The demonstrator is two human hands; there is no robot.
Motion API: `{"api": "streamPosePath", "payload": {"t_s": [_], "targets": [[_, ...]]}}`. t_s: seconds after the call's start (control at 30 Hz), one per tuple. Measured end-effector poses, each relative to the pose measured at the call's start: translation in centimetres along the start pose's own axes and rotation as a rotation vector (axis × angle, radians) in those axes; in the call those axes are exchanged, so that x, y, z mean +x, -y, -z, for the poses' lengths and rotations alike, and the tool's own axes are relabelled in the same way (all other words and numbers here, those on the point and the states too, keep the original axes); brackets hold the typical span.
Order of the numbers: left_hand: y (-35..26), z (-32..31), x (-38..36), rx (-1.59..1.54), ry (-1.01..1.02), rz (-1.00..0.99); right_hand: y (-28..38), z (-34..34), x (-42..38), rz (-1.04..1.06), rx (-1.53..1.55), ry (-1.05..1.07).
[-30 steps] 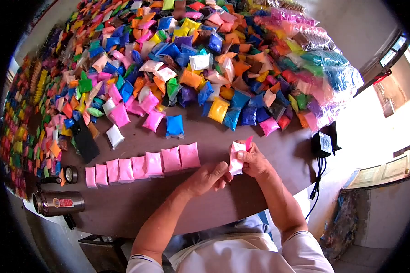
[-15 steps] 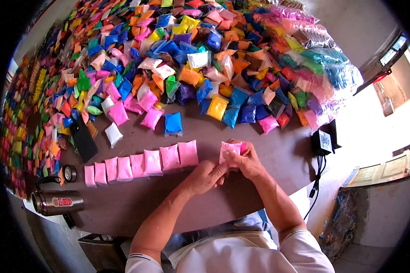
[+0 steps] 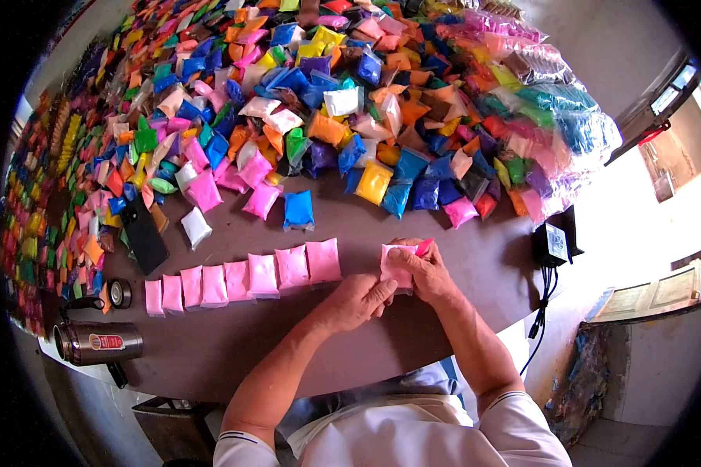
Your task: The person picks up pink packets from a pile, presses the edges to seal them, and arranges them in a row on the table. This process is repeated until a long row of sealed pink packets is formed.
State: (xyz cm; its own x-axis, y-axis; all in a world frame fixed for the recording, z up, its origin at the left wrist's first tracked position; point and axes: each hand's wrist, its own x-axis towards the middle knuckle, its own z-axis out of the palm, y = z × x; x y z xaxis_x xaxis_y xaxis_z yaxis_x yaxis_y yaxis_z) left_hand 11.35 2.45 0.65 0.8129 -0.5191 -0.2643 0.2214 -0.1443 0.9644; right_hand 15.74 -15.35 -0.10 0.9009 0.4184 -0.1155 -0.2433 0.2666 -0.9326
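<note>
A light pink packet [image 3: 395,269] is held upright between my hands, with a brighter pink piece [image 3: 424,247] at its upper right. My right hand [image 3: 428,272] grips the packet, its thumb across the front. My left hand [image 3: 358,300] has its fingers closed at the packet's lower left edge; the fingertips are partly hidden. Left of my hands, several light pink packets [image 3: 262,275] stand in a slanting row on the brown table [image 3: 288,358]. The nearest of them [image 3: 322,261] is just beyond my left hand.
A large heap of coloured packets [image 3: 331,128] covers the far side. A blue packet [image 3: 297,210] and a white one [image 3: 196,229] lie before it. At left are a black phone [image 3: 144,237] and a steel flask [image 3: 101,343]; at right, a black box with cables [image 3: 551,244].
Both hands and the held packet have shifted very slightly to the right in view. The right thumb now lies higher on the packet's front.
</note>
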Motion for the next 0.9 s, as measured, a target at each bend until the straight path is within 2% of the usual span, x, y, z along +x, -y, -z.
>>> {"api": "streamPosePath", "payload": {"t_s": [0.1, 0.17, 0.23, 0.27, 0.3, 0.47, 0.6, 0.67, 0.83, 0.9], "targets": [[-0.1, 0.0, -0.1, -0.012, 0.009, 0.021, -0.1, -0.1, 0.0, -0.007, 0.100, 0.009], [0.1, -0.1, -0.1, -0.223, -0.033, -0.041, 0.6, -0.4, -0.4, -0.041, 0.103, 0.058], [0.0, 0.3, 0.0, -0.236, -0.025, -0.046, 1.0, -0.5, -0.5, -0.076, 0.106, 0.108], [0.0, 0.5, 0.0, -0.250, -0.014, -0.051, 1.0, -0.5, -0.4, -0.061, -0.011, 0.108], [-0.1, 0.5, 0.0, -0.251, -0.015, -0.050, 1.1, -0.5, -0.4, -0.046, -0.128, 0.107], [0.3, 0.5, 0.2, -0.200, -0.017, 0.008, 1.2, -0.8, -0.4, -0.038, -0.045, 0.081], [0.5, 0.4, 0.2, -0.234, -0.037, -0.049, 0.1, -0.4, -0.1, -0.012, -0.020, 0.008], [0.9, 0.4, 0.2, -0.168, -0.002, 0.037, 0.4, -0.7, -0.1, -0.004, -0.038, 0.008], [0.0, 0.3, -0.3, -0.118, -0.014, 0.040, 0.7, -1.1, -0.3, 0.001, -0.009, 0.068], [0.3, 0.1, -0.1, -0.189, -0.045, -0.011, 0.8, -1.3, -0.3, -0.007, -0.076, -0.048]]}}
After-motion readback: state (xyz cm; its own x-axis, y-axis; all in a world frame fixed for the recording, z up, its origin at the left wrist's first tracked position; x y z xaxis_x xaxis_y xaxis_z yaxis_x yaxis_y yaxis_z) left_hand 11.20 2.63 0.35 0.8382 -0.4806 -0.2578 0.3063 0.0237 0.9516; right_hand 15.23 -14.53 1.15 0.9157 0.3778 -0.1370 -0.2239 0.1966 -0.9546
